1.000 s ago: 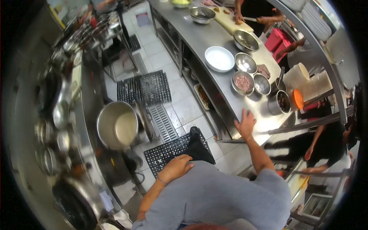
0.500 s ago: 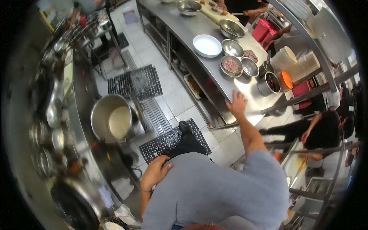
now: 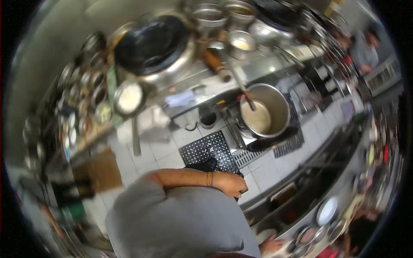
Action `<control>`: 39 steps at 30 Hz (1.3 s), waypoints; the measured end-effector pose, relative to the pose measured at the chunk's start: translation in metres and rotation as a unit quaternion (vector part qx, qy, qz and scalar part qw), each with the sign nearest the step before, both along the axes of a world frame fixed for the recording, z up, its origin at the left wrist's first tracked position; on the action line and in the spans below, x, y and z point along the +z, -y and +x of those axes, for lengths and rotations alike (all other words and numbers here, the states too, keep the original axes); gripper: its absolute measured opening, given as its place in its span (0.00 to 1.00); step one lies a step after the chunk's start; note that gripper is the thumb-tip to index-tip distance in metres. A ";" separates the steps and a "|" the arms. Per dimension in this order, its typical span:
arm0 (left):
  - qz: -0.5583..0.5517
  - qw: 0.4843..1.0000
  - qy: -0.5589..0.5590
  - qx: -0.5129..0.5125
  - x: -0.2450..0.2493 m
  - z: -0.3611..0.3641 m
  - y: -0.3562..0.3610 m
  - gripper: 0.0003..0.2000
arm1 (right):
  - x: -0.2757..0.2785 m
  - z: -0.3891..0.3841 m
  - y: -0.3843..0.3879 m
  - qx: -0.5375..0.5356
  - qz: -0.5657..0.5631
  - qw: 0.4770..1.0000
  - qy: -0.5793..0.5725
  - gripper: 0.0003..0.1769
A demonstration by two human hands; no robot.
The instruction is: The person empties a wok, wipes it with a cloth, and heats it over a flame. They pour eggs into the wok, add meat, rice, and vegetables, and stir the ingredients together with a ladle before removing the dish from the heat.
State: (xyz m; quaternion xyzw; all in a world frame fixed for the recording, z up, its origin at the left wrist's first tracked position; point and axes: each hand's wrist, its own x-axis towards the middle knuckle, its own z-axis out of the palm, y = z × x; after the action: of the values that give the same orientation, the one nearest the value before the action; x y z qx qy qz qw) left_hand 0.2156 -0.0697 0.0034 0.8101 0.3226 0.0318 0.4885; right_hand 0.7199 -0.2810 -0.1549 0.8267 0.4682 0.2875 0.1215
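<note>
My left hand [image 3: 231, 184], with bands at its wrist, is curled in front of my grey shirt; something small and dark shows at its fingertips, too unclear to name. At the bottom, my right hand [image 3: 272, 246] is by the edge of the steel counter, near the metal bowls [image 3: 306, 235]; blur hides its fingers. A large steel pot [image 3: 282, 109] with pale contents stands beyond my left hand, and a dark-tipped utensil [image 3: 248, 98] reaches over its rim.
A big black wok [image 3: 151, 45] sits on the stove at the upper left. Nearer is a pan of white food [image 3: 130, 98] with its handle sticking out over the floor. A perforated black mat [image 3: 211, 150] lies underfoot. Other people are at the left edge, upper right and lower right.
The view has swung toward the stove side, so the counter is now at the lower right. My left hand has moved from my side to the front of my body, its fingers now curled.
</note>
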 end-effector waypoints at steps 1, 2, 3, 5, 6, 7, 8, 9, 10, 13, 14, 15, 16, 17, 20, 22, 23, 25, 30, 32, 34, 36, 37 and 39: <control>-0.006 1.000 -0.020 -0.010 0.003 -0.005 -0.004 0.16 | -0.006 0.004 -0.005 0.040 0.027 0.998 0.029 0.43; -0.006 1.000 -0.009 0.009 -0.001 -0.004 0.001 0.16 | -0.004 0.003 0.004 0.070 0.052 0.994 0.061 0.43; -0.001 1.000 -0.002 0.023 -0.008 -0.006 0.003 0.16 | -0.012 0.010 0.004 0.086 0.055 0.993 0.063 0.43; -0.013 0.999 0.006 0.037 -0.017 0.002 -0.002 0.16 | -0.037 0.037 0.006 0.089 0.040 0.994 0.054 0.41; -0.019 0.999 0.004 0.041 -0.015 0.000 -0.003 0.16 | -0.045 0.041 -0.001 0.088 0.036 0.994 0.047 0.41; -0.026 0.999 0.003 0.044 -0.015 0.001 -0.003 0.16 | -0.051 0.047 -0.007 0.087 0.032 0.995 0.040 0.40; -0.005 0.998 0.021 0.053 -0.020 0.003 -0.003 0.16 | -0.058 0.053 -0.012 0.084 0.028 0.996 0.034 0.40; 0.016 0.997 0.039 0.061 -0.029 0.007 -0.002 0.17 | -0.058 0.058 -0.015 0.080 0.022 0.996 0.028 0.39; 0.037 0.995 0.056 0.068 -0.032 0.011 -0.002 0.19 | -0.047 0.054 -0.012 0.075 0.017 0.997 0.022 0.39; 0.045 0.995 0.064 0.056 -0.028 0.019 -0.007 0.19 | -0.035 0.044 -0.024 0.067 0.013 0.998 -0.002 0.38; 0.050 0.994 0.067 0.064 -0.026 0.021 -0.008 0.19 | -0.034 0.044 -0.028 0.066 0.012 0.998 -0.012 0.38; 0.053 0.993 0.071 0.074 -0.023 0.024 -0.007 0.19 | -0.033 0.041 -0.034 0.066 0.009 0.998 -0.022 0.37; 0.057 0.992 0.074 0.085 -0.023 0.026 -0.007 0.19 | -0.036 0.037 -0.040 0.069 0.006 0.997 -0.033 0.37; 0.060 0.991 0.075 0.090 -0.027 0.030 -0.008 0.19 | -0.036 0.037 -0.048 0.074 0.002 0.996 -0.040 0.37; 0.040 0.990 0.065 0.120 -0.022 0.029 -0.005 0.19 | -0.036 0.028 -0.065 0.088 -0.020 0.994 -0.061 0.38; 0.009 0.987 0.046 0.152 -0.025 0.027 0.000 0.17 | -0.034 0.014 -0.080 0.099 -0.046 0.991 -0.081 0.39; -0.016 0.986 0.031 0.164 -0.024 0.022 0.002 0.17 | -0.033 0.004 -0.091 0.098 -0.059 0.989 -0.097 0.39; -0.037 0.977 0.053 0.201 -0.025 0.017 0.007 0.15 | -0.018 -0.049 -0.127 0.078 -0.081 0.984 -0.136 0.40; -0.386 0.738 0.337 0.439 0.019 0.003 0.028 0.11 | -0.019 -0.238 -0.302 0.403 -0.027 0.686 -0.605 0.21; -0.530 0.490 0.539 0.434 -0.003 -0.019 0.062 0.11 | 0.023 -0.319 -0.373 0.494 0.025 0.612 -0.617 0.19; -0.561 0.407 0.531 0.489 -0.023 -0.032 0.103 0.13 | 0.063 -0.374 -0.425 0.574 0.049 0.578 -0.579 0.21; -0.575 0.356 0.486 0.553 -0.068 -0.038 0.152 0.12 | 0.069 -0.418 -0.476 0.604 0.012 0.576 -0.550 0.20; -0.595 0.290 0.499 0.559 -0.102 -0.038 0.177 0.11 | 0.069 -0.440 -0.494 0.605 -0.005 0.584 -0.540 0.20; -0.574 0.167 0.614 0.516 -0.131 -0.038 0.206 0.11 | 0.064 -0.472 -0.523 0.592 -0.096 0.576 -0.556 0.18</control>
State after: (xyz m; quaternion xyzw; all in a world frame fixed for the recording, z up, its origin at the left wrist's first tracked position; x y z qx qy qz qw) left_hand 0.1773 -0.2761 -0.1279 -0.3313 0.1906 0.5696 0.7276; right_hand 0.2476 0.2424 -0.0913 0.3468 0.8540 -0.2671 -0.2813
